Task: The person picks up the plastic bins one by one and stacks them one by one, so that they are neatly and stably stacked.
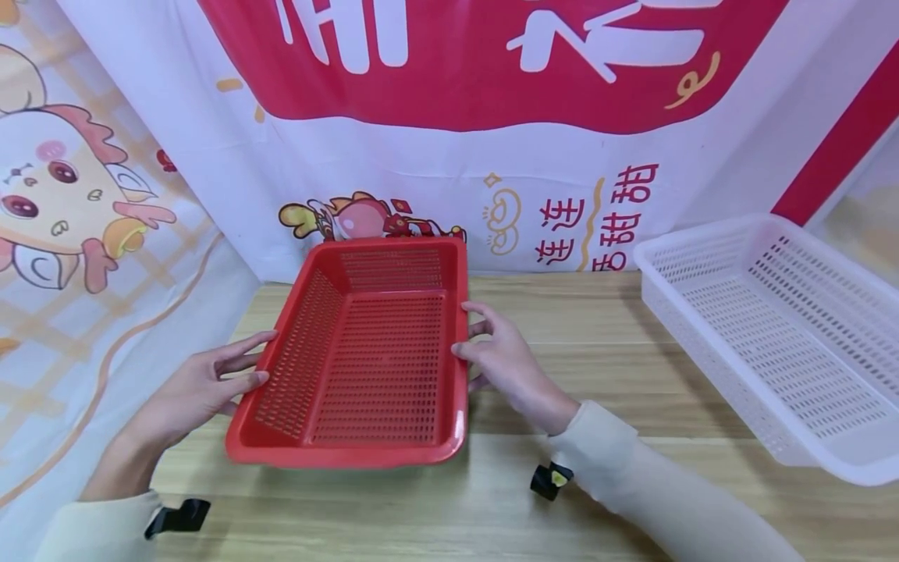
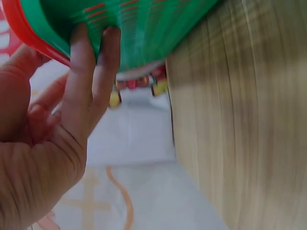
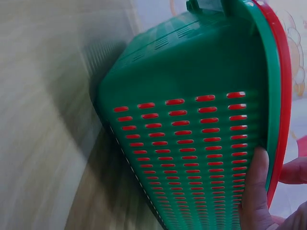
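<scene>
A red slotted basket (image 1: 379, 367) stands on the wooden table, its inside bare. Nested under it is a green basket (image 3: 182, 72), whose outer wall shows in both wrist views. The left hand (image 1: 200, 390) grips the stack's left rim, thumb on top and fingers below; in the left wrist view two fingers of that hand (image 2: 62, 115) lie against the green wall. On the opposite side the right hand (image 1: 509, 363) pinches the right rim, and in the right wrist view a finger of this hand (image 3: 259, 201) presses the green wall under the rim.
A white slotted basket (image 1: 779, 343) stands at the right of the wooden table (image 1: 562, 312). Printed cloth (image 1: 421, 156) hangs behind the table and along its left side. Black straps (image 1: 184, 517) are at both wrists.
</scene>
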`<state>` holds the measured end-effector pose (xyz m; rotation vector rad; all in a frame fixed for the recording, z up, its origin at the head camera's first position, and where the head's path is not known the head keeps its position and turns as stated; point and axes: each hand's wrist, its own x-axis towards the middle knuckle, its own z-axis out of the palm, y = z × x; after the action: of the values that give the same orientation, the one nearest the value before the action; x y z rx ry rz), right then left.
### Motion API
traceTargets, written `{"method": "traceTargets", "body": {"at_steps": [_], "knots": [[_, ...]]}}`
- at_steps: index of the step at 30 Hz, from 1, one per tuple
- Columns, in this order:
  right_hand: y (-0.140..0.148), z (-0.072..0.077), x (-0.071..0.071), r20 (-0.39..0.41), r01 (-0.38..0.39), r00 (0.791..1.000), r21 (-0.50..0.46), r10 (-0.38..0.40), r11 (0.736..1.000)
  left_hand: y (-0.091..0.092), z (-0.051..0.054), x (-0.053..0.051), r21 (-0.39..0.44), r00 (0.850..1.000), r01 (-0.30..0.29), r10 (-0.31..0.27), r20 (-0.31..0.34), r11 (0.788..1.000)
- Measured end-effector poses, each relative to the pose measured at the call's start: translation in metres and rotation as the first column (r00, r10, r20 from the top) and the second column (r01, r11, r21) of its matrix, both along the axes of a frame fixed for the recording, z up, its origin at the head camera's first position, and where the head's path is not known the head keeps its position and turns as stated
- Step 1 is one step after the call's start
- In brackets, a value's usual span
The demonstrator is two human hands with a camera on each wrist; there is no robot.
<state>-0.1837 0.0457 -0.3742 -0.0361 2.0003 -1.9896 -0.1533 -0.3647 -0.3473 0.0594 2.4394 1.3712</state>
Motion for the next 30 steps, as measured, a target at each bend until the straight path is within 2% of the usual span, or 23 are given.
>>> {"method": "traceTargets", "body": {"at_steps": [9, 13, 21, 30], "knots": [[0.033, -0.001, -0.004, -0.036, 0.037, 0.999, 0.078, -0.034, 0.996, 0.040, -0.001, 0.000, 0.035, 1.000, -0.016, 0.016, -0.011, 0.999], [0.046, 0.000, -0.003, -0.032, 0.050, 0.998, 0.109, -0.047, 0.993, 0.055, -0.002, 0.000, 0.023, 0.999, -0.039, 0.039, 0.003, 0.999], [0.069, 0.002, -0.003, -0.039, 0.087, 0.996, 0.164, -0.082, 0.983, 0.080, -0.003, -0.001, 0.036, 0.998, -0.059, 0.059, 0.008, 0.998], [0.088, 0.003, -0.004, -0.049, 0.131, 0.991, 0.181, -0.124, 0.975, 0.103, -0.004, -0.008, 0.057, 0.998, -0.056, 0.056, 0.012, 0.997]]}}
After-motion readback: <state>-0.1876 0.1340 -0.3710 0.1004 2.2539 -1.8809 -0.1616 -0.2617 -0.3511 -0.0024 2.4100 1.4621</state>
